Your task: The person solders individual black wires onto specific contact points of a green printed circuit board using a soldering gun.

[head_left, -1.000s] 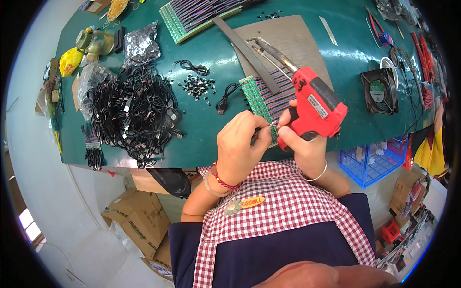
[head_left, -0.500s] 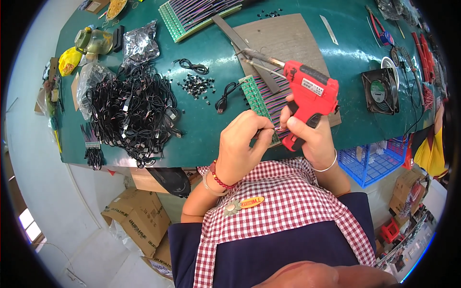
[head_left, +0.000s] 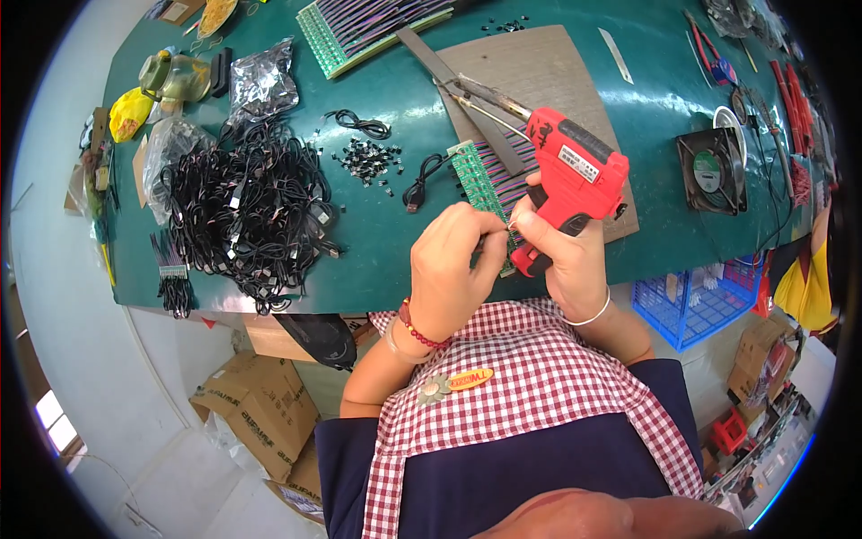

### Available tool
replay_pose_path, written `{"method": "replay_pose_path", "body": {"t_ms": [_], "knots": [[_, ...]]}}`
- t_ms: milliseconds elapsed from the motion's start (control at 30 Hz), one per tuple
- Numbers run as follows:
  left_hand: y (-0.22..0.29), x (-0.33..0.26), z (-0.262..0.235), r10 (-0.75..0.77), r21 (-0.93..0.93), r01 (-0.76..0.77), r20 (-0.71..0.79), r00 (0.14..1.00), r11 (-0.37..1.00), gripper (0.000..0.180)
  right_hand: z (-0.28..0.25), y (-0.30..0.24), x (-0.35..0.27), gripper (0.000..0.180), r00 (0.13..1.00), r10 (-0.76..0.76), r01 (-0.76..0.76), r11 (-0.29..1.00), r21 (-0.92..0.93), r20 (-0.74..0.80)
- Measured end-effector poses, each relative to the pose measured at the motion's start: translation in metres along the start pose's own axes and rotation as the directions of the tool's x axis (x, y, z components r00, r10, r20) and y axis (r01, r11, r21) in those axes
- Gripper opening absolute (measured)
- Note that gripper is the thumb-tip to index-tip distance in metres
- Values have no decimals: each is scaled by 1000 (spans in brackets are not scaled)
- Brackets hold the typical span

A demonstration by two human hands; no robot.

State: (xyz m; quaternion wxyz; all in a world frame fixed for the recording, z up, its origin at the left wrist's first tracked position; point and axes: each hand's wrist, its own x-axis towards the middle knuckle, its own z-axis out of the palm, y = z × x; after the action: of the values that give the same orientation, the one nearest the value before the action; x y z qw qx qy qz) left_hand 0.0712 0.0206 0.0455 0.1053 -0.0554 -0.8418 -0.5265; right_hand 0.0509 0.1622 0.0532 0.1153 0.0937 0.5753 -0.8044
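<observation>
My right hand (head_left: 575,260) grips a red soldering gun (head_left: 584,166) by its handle, its metal tip (head_left: 489,97) pointing up and left over a metal bar. My left hand (head_left: 455,251) is closed in a pinch on a thin wire (head_left: 511,226), mostly hidden by the fingers; the two hands meet here. Just beyond them lies a green circuit board (head_left: 476,180) with rows of purple and black wires (head_left: 507,168). The flat metal bar (head_left: 498,144) rests across those wires. A coiled black USB cable (head_left: 417,191) lies left of the board.
A large heap of black cables (head_left: 247,211) covers the table's left side, with small black parts (head_left: 368,162) beside it. Beneath the bar is a brown board (head_left: 561,67). Another wired panel (head_left: 341,54) lies at the back. A fan (head_left: 714,171) stands at right, above a blue crate (head_left: 691,305).
The soldering gun and my right hand have shifted slightly left and up. My left hand has risen a little, still pinching.
</observation>
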Motion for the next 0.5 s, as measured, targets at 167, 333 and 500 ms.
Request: {"method": "replay_pose_path", "body": {"t_ms": [167,333,500], "knots": [[-27,12,5,38,130,-22,-119,992,991,13,-19,-4,-2,39,993,-80,77,996,-41,-92],[-50,27,13,121,386,-50,-162,979,921,12,-52,-15,-16,33,997,-19,16,999,-45,-69],[-63,35,19,98,477,-7,-167,981,879,10,-68,-4,-25,30,999,41,-46,971,-234,-25]]}}
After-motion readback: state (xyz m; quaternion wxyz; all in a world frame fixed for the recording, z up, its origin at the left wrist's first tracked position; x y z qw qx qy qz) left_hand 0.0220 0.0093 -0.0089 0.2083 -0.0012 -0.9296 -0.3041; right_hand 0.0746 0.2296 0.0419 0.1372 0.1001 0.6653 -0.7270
